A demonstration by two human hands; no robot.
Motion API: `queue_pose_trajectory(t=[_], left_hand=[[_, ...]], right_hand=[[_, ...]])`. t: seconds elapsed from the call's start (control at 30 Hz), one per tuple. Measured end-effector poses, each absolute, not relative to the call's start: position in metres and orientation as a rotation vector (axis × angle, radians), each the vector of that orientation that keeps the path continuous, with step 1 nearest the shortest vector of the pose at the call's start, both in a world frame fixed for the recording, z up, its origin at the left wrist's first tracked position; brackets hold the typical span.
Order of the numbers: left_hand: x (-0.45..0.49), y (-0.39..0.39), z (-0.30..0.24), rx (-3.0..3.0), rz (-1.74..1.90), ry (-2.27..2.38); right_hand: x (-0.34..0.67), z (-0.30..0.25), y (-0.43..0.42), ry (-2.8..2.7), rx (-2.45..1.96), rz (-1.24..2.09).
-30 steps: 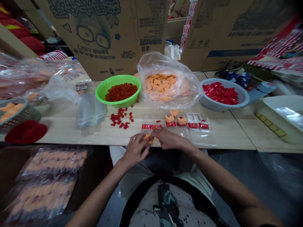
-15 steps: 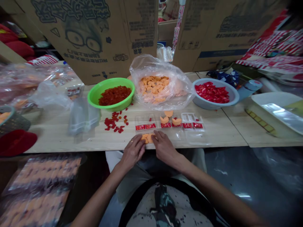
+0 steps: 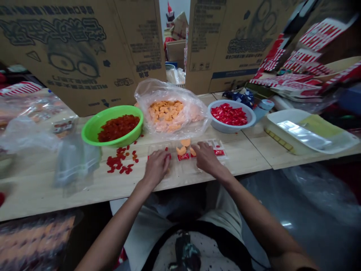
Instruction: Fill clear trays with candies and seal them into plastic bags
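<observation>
Plastic tray (image 3: pixel 183 171), clear and thin, sits under both hands near my edge of the table (image 3: pixel 248 154). Left hand (image 3: pixel 156 165) is palm down on the tray's left end with the fingers curled. Right hand (image 3: pixel 205 158) is palm down on the right end, fingertips touching or just beside the orange pieces (image 3: pixel 182 150) that lie between the hands. Can't tell whether either hand is pinching anything; the backs of the hands hide the fingertips.

Risks as I read them:
- The tray looks light and flimsy. Uneven pressure from one hand could skid or flex it, and it's close to the table edge on my side.
- The orange pieces look loose rather than seated, so a knuckle or a tray jolt could knock them out.
- The red packets (image 3: pixel 218 152) just beyond the right hand could get dragged off line when that hand moves.
- Loose red bits (image 3: pixel 120 165) are scattered just left of the left hand. A wrist sweep could push them onto the tray or off the table.
- The bag (image 3: pixel 194 113) of orange pieces sags open just beyond both hands, and a reach could snag the film and spill it.
</observation>
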State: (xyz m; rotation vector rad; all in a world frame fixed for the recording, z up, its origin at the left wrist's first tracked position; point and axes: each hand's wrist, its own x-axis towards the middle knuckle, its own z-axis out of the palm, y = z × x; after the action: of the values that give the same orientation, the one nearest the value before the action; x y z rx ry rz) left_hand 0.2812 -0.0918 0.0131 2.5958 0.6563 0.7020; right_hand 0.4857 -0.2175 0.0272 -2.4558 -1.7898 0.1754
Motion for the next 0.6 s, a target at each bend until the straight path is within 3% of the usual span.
queue_pose_trajectory(t=[0.23, 0.4, 0.6], left_hand=[[0.367, -0.085, -0.003, 2.762, 0.262, 0.608], [0.340, -0.102, 0.008, 2.605, 0.466, 0.422], [0.307, -0.125, 0.002, 2.450, 0.262, -0.009]], right_hand=[[0.511, 0.017, -0.215, -1.907, -2.438, 0.110], [0.494, 0.024, -0.246, -1.725, -2.375, 0.151], [0.459, 0.014, -0.268, -1.688, -2.447, 0.236]])
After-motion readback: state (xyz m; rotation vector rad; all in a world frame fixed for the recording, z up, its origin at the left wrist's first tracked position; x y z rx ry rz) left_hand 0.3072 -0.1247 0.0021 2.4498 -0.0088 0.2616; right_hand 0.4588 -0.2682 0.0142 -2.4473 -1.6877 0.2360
